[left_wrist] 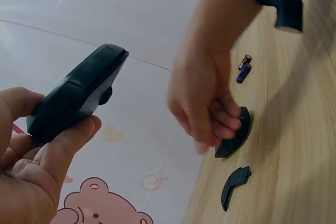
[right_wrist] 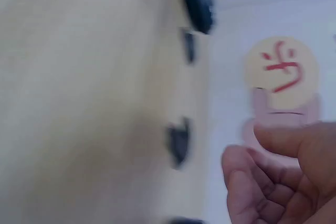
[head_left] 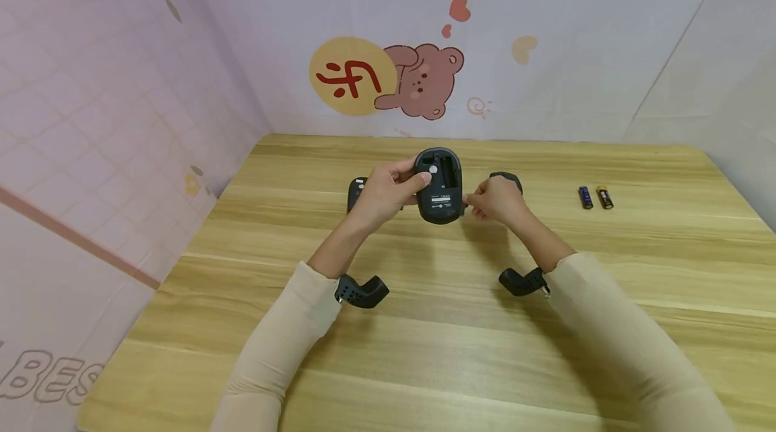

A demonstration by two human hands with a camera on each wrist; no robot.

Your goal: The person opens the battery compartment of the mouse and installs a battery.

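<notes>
My left hand (head_left: 388, 193) grips a dark computer mouse (head_left: 439, 206) raised over the table, thumb across its underside. That underside faces the head camera, showing a label and an uncovered battery slot (head_left: 449, 172). In the left wrist view the same mouse (left_wrist: 73, 90) appears edge-on. To the right of it, my right hand (head_left: 498, 199) hovers with loosely curled fingers; the right wrist view shows a gap between thumb and fingers (right_wrist: 239, 166) and nothing held. A small dark battery cover (left_wrist: 234, 184) lies on the table, mostly hidden behind the held mouse in the head view.
Behind my right hand sits another mouse (head_left: 509, 179); a third mouse (head_left: 356, 191) is partly hidden by my left hand. Another small dark cover (right_wrist: 189, 48) appears blurred in the right wrist view. A blue battery (head_left: 585, 197) and a black-and-gold battery (head_left: 604, 197) lie at the right.
</notes>
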